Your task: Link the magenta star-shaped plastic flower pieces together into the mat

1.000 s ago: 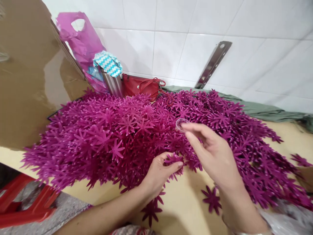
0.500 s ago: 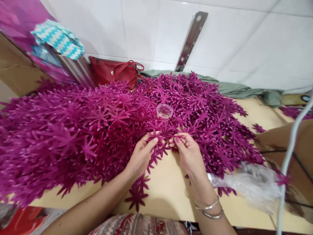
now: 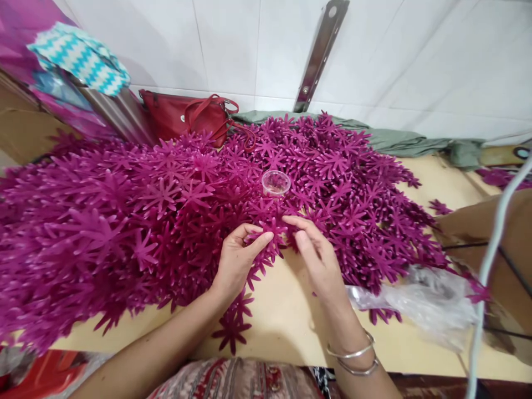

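Observation:
My left hand (image 3: 236,260) pinches a magenta artificial flower piece (image 3: 274,228) with several narrow petals between thumb and fingers. Just to its right, my right hand (image 3: 321,259) has its index finger stretched out and its thumb apart, with nothing visible between them. A small round clear plastic tub (image 3: 276,183) sits among the flower pieces beyond my hands; its contents are too small to make out. Big heaps of the same magenta pieces surround both hands, a left heap (image 3: 103,233) and a right heap (image 3: 357,205).
The pale tabletop (image 3: 286,310) shows in front of me. Crumpled clear plastic (image 3: 432,310) and a cardboard box (image 3: 490,255) are at the right, with a pale cable (image 3: 494,249) crossing there. A red handbag (image 3: 170,115) leans at the tiled wall.
My right hand has opened its fingers; the flower piece it was pinching is no longer seen in them. My left hand still pinches a piece. The view has shifted slightly.

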The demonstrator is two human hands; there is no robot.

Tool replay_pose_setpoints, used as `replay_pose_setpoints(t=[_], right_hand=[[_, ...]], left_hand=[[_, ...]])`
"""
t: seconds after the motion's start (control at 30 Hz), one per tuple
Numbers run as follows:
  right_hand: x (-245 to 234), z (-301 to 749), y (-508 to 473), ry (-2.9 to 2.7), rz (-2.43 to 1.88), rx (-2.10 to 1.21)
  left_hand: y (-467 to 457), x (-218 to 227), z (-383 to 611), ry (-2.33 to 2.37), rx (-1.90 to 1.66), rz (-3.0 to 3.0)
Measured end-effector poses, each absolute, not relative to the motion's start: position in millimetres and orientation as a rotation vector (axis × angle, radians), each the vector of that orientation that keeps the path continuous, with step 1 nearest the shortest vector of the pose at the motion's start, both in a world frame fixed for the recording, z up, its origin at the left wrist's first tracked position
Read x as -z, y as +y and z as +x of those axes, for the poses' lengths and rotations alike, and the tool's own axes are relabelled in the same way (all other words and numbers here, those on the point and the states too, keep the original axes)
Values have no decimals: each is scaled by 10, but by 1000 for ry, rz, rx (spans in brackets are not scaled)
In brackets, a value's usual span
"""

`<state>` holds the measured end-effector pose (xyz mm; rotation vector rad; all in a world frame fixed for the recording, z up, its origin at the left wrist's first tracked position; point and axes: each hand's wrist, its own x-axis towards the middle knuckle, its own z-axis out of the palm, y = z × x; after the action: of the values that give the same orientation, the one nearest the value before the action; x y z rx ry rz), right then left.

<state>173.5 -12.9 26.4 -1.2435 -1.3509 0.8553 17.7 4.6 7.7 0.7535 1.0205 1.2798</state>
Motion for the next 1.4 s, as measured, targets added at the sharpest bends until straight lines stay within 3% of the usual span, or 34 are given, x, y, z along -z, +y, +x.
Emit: replay_pose_setpoints(t=[0.13, 0.37, 0.83, 1.1, 1.4], right_hand=[[-172, 1643, -97, -1212, -1246, -985], [-182, 1680, -115, -1152, -1349, -877], [-89, 1619, -112, -1004, -1243, -1082], [60, 1679, -84, -1037, -1277, -924], [-15, 1668, -85, -1018, -1243, -917]], left_hand=[[21, -103, 187, 954, -1198, 751], [26, -136, 147, 879, -1082, 600], [10, -120, 148, 1026, -1142, 815], [-8, -251, 87, 841, -1069, 569], [-2, -410, -51, 964, -1252, 993]])
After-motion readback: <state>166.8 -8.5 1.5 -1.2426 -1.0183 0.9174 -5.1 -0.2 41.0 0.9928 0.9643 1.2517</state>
